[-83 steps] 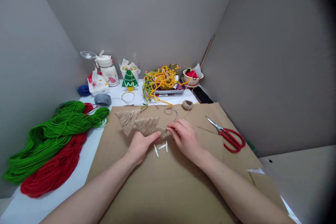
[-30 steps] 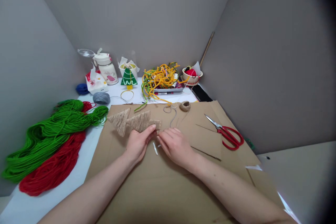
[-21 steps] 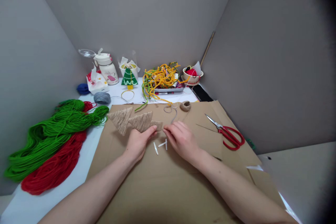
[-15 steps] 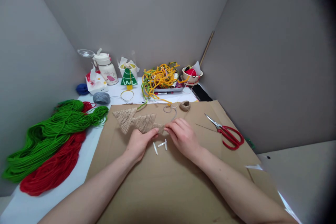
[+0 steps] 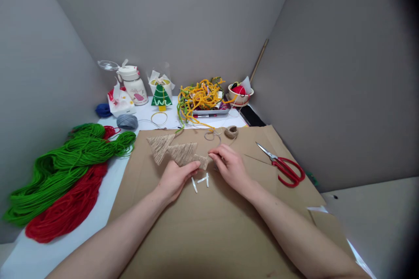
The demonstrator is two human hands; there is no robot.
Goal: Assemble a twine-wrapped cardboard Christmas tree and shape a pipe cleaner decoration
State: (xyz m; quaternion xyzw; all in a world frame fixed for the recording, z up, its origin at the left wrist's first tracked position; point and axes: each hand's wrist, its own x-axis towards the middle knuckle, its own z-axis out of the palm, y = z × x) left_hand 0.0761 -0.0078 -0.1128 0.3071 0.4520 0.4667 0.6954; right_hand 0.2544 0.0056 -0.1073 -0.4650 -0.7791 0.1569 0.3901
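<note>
Twine-wrapped brown tree shape (image 5: 182,153): shifted right since 1.0 s ago, above the flat brown cardboard sheet (image 5: 183,235); left hand (image 5: 172,180) grips it. Right hand (image 5: 231,169): fingertips pinched at its narrow end; pinched item too small to identify. Left fingers partly hidden underneath. Count: one tree shape, three thin white strips (image 5: 194,185), one pair of red-handled metal scissors (image 5: 282,165).
</note>
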